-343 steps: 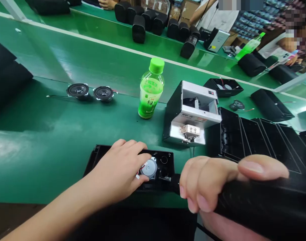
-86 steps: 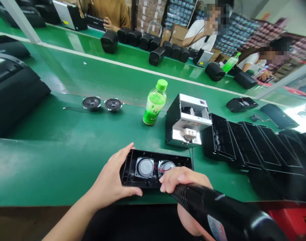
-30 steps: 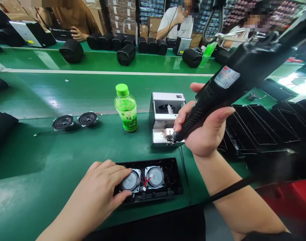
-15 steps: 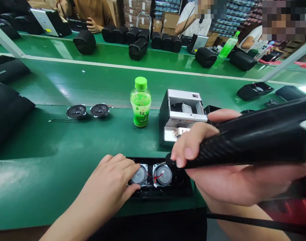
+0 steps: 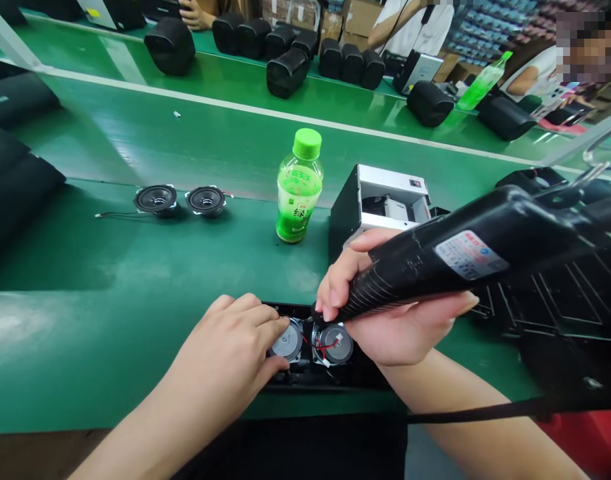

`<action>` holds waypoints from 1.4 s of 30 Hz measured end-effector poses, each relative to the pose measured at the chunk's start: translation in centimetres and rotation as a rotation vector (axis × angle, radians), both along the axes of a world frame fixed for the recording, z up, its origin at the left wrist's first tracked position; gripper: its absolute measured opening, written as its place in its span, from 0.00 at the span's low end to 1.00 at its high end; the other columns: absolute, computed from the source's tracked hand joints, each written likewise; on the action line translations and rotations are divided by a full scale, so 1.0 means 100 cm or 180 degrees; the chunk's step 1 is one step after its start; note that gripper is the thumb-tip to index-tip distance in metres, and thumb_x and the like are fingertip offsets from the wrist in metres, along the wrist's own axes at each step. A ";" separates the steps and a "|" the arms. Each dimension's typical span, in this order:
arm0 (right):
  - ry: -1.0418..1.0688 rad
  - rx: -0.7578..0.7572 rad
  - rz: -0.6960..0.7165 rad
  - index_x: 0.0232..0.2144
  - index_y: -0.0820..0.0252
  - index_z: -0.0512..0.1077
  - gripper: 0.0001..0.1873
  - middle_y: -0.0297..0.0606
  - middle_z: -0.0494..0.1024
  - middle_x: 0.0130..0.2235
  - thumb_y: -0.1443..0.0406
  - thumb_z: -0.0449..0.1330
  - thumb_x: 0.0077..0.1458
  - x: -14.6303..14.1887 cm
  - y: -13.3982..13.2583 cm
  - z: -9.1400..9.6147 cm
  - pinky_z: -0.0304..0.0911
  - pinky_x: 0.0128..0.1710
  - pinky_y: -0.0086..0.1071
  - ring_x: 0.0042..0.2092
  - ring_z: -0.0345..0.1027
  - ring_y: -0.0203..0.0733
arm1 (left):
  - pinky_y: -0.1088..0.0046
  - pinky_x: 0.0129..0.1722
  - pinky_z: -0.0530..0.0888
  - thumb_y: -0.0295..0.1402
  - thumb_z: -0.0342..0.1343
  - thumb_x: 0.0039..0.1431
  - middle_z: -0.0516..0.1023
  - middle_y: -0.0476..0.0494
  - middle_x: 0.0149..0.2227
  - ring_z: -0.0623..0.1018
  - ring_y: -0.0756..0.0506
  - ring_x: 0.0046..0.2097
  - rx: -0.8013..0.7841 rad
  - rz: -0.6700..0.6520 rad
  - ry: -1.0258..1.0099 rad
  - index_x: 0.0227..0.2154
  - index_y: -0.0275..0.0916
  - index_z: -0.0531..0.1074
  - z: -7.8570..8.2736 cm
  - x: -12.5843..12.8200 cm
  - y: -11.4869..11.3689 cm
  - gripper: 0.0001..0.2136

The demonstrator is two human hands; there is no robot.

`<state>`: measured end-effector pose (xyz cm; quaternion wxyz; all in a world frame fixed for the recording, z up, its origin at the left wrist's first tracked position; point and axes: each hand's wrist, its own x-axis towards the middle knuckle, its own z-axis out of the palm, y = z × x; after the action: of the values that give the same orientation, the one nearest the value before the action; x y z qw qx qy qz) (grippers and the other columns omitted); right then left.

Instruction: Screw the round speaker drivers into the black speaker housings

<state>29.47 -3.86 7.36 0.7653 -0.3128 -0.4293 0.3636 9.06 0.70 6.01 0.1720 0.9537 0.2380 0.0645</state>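
The black plastic speaker housing (image 5: 365, 377) lies flat on the glossy green bench (image 5: 85, 333), directly beneath both hands, with two round silver-backed drivers seated inside. The left hand (image 5: 220, 340) is unclenched, its fingers spread over the left driver (image 5: 288, 341). The right hand (image 5: 380, 300) firmly grasps a black electric screwdriver (image 5: 435, 267) with a woven carbon-like grip, its tip just above the housing beside the right driver (image 5: 333, 345). Thin red wires (image 5: 328, 345) cross that driver's back. Beyond the right hand stands a boxy silver-and-black screw feeder (image 5: 380, 200); beyond the left, a green-capped plastic bottle (image 5: 299, 187) and two loose speaker drivers (image 5: 180, 200).
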 end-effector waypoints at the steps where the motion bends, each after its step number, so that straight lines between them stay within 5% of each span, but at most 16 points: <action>1: 0.0000 -0.0039 0.0014 0.48 0.55 0.72 0.36 0.30 0.73 0.26 0.31 0.54 0.68 0.000 0.000 -0.001 0.65 0.19 0.32 0.21 0.66 0.39 | 0.62 0.42 0.60 0.35 0.78 0.55 0.83 0.53 0.43 0.76 0.43 0.45 0.0007 -0.0011 -0.0008 0.48 0.43 0.81 0.000 0.000 0.000 0.19; 9: 0.0230 -0.0345 0.0349 0.48 0.51 0.77 0.37 0.33 0.77 0.28 0.30 0.64 0.58 0.002 -0.004 0.001 0.65 0.22 0.34 0.23 0.68 0.42 | 0.61 0.44 0.61 0.34 0.77 0.56 0.83 0.53 0.43 0.75 0.43 0.45 -0.0032 -0.0056 -0.0044 0.50 0.42 0.81 -0.002 -0.003 0.000 0.20; 17: -0.0092 0.0172 0.0436 0.53 0.53 0.75 0.35 0.34 0.75 0.30 0.33 0.62 0.64 -0.008 -0.001 -0.024 0.66 0.22 0.32 0.23 0.68 0.38 | 0.63 0.42 0.58 0.34 0.76 0.58 0.82 0.54 0.42 0.75 0.43 0.44 -0.0255 -0.0028 0.0024 0.46 0.44 0.80 0.004 0.000 0.004 0.15; 27: -0.0192 0.0124 0.1115 0.56 0.55 0.68 0.35 0.34 0.75 0.34 0.35 0.63 0.67 -0.007 0.003 -0.038 0.69 0.32 0.32 0.30 0.70 0.37 | 0.63 0.42 0.57 0.34 0.76 0.57 0.80 0.53 0.39 0.75 0.41 0.46 -0.0362 0.0095 0.0156 0.41 0.42 0.78 0.006 0.005 0.004 0.13; 34: -0.0829 -0.0093 0.0807 0.60 0.49 0.66 0.30 0.36 0.76 0.38 0.37 0.57 0.71 -0.004 -0.006 -0.032 0.76 0.45 0.42 0.38 0.73 0.44 | 0.62 0.42 0.59 0.34 0.74 0.60 0.80 0.49 0.39 0.76 0.40 0.46 -0.0244 0.0089 0.0259 0.39 0.41 0.78 0.006 0.002 0.002 0.11; 38: -0.0723 -0.0417 0.0514 0.52 0.51 0.68 0.31 0.35 0.76 0.38 0.35 0.63 0.65 -0.007 -0.012 -0.035 0.78 0.54 0.49 0.39 0.75 0.45 | 0.60 0.43 0.62 0.32 0.74 0.58 0.83 0.47 0.46 0.77 0.39 0.47 -0.0037 0.0032 0.0084 0.43 0.42 0.80 -0.001 -0.002 0.003 0.12; 42: -0.0464 -0.0259 0.0404 0.50 0.52 0.69 0.30 0.36 0.76 0.38 0.39 0.68 0.63 -0.013 -0.012 -0.037 0.79 0.45 0.45 0.37 0.75 0.44 | 0.61 0.43 0.63 0.33 0.75 0.59 0.83 0.48 0.47 0.77 0.41 0.46 -0.0052 0.0029 -0.0048 0.48 0.44 0.81 -0.008 -0.005 0.004 0.16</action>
<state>28.16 -5.06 3.63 0.6941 -0.3414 -0.4878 0.4048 8.55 1.08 5.17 0.1814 0.9507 0.2415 0.0705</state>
